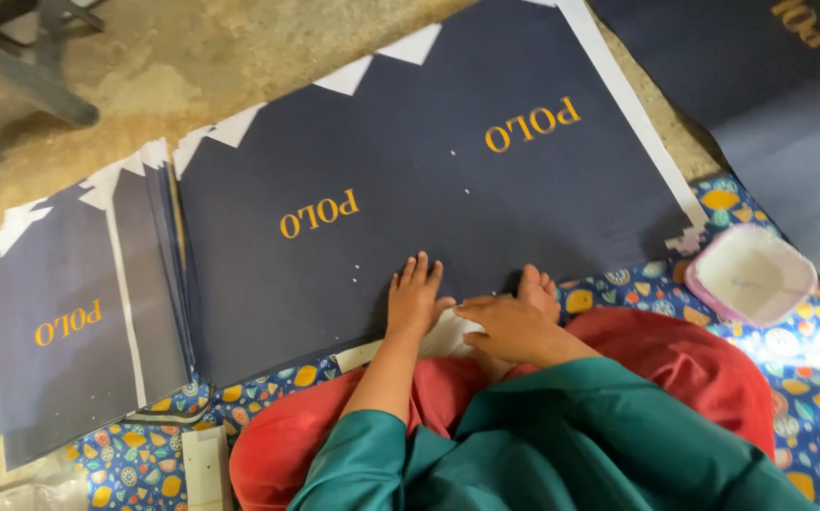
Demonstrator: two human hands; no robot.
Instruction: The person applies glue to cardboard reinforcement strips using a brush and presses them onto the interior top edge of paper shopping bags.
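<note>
Left hand (414, 301) flat, fingers spread, pressing the navy sheet (410, 180); right hand (512, 326) open, fingertips on the sheet's near edge.

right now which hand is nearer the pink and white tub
Right. The right hand rests at the dark sheet's near edge, closer to the tub off to its right; the left hand lies flat farther away.

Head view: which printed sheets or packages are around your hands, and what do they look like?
Large navy sheet, under left hand: gold lettering, white edges.
Navy sheet stack, far left: same gold print.
Another navy sheet, top right.
Pink-rimmed white tub, right: square.
</note>
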